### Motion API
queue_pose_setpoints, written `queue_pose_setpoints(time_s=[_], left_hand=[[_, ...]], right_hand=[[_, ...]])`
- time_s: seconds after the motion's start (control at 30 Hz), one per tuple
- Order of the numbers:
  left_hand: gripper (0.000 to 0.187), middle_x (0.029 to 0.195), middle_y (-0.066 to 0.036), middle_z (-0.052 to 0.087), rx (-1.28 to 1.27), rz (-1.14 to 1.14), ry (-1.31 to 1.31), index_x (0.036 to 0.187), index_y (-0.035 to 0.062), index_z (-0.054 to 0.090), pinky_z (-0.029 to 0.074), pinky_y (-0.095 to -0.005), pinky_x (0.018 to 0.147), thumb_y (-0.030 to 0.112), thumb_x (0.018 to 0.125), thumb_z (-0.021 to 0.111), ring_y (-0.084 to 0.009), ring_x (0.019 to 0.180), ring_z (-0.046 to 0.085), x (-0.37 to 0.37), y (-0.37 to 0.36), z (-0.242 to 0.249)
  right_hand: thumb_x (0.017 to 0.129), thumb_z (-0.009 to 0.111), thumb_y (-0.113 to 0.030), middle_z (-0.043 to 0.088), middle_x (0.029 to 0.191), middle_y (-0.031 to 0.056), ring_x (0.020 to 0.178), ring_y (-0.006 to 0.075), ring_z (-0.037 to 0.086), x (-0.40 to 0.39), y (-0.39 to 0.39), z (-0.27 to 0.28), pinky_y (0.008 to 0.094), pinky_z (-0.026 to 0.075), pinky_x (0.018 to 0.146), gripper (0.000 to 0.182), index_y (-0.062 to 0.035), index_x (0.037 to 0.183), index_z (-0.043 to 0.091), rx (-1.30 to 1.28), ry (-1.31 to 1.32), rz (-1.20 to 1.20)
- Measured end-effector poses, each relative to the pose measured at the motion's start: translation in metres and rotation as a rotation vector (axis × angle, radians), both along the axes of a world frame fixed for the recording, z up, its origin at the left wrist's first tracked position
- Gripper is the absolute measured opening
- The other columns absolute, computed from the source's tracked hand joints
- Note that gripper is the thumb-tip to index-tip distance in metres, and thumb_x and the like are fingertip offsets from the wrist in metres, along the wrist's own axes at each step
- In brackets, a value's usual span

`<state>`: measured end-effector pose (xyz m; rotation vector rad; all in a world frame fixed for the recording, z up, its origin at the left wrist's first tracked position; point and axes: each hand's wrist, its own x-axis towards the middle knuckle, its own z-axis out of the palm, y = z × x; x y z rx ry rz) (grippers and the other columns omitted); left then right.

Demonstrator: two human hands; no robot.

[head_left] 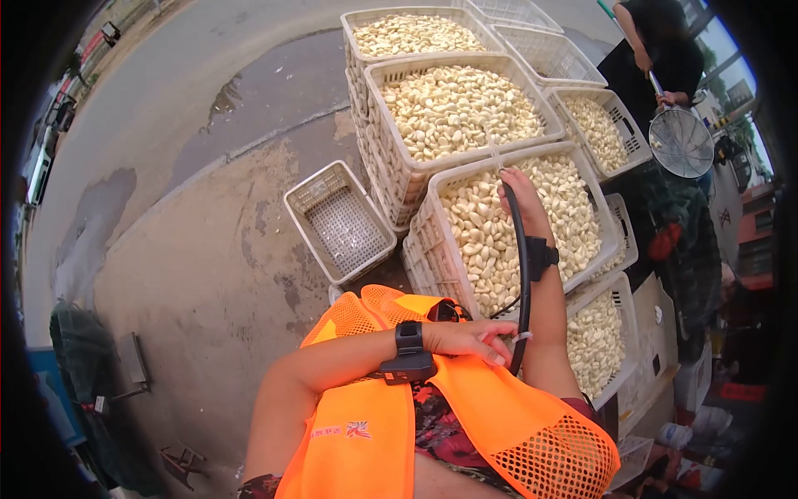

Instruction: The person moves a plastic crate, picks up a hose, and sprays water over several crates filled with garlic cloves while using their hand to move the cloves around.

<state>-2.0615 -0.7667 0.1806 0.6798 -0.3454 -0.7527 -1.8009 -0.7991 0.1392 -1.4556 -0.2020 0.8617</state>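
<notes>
A black hose [520, 249] runs up along my right forearm. My right hand [522, 195] grips its upper end over a white crate [432, 220] of peeled garlic cloves [475, 241]. A thin stream of water seems to leave the hose tip toward the crate behind. Lower down, my left hand [474, 337] is in front of my orange vest, its fingers bent and closed at the hose beside a pale tie [522, 336]. The fingertips are partly hard to make out. Both wrists carry black strapped devices.
More garlic crates [399, 108] are stacked behind and to the right. A small perforated crate [339, 220] stands on the wet concrete at left. At upper right another person [661, 50] holds a round wire skimmer [681, 143].
</notes>
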Motion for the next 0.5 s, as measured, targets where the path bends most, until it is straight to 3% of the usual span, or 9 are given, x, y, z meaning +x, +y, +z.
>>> queue_pose_setpoints(time_s=[0.1, 0.3, 0.5], left_hand=[[0.059, 0.101, -0.007, 0.060, 0.025, -0.038, 0.059, 0.132, 0.0042, 0.032, 0.046, -0.0243, 0.077, 0.018, 0.085, 0.064, -0.0097, 0.091, 0.056, 0.002, 0.005, 0.004], [0.053, 0.101, -0.008, 0.060, 0.080, 0.029, 0.044, 0.126, 0.0019, 0.034, 0.046, -0.0232, 0.076, 0.018, 0.085, 0.063, -0.0103, 0.089, 0.057, 0.001, 0.006, 0.000], [0.059, 0.100, -0.007, 0.060, -0.001, 0.038, 0.005, 0.132, 0.0022, 0.031, 0.045, -0.0241, 0.078, 0.019, 0.086, 0.063, -0.0107, 0.090, 0.056, 0.002, 0.004, -0.001]], right_hand=[[0.090, 0.055, -0.020, 0.052, 0.064, 0.0015, 0.045, 0.0066, 0.044, -0.010, 0.020, 0.002, 0.0188, 0.033, 0.037, 0.020, -0.0058, 0.104, 0.049, 0.045, 0.065, 0.096], [0.090, 0.055, -0.020, 0.053, 0.064, 0.0013, 0.046, 0.0063, 0.044, -0.019, 0.037, -0.001, 0.0185, 0.033, 0.038, 0.021, -0.0052, 0.104, 0.049, 0.047, 0.118, 0.173], [0.092, 0.052, -0.021, 0.052, 0.059, -0.0003, 0.038, 0.0056, 0.041, 0.011, 0.013, -0.009, 0.0192, 0.032, 0.033, 0.020, -0.0079, 0.105, 0.049, 0.010, -0.066, 0.012]])
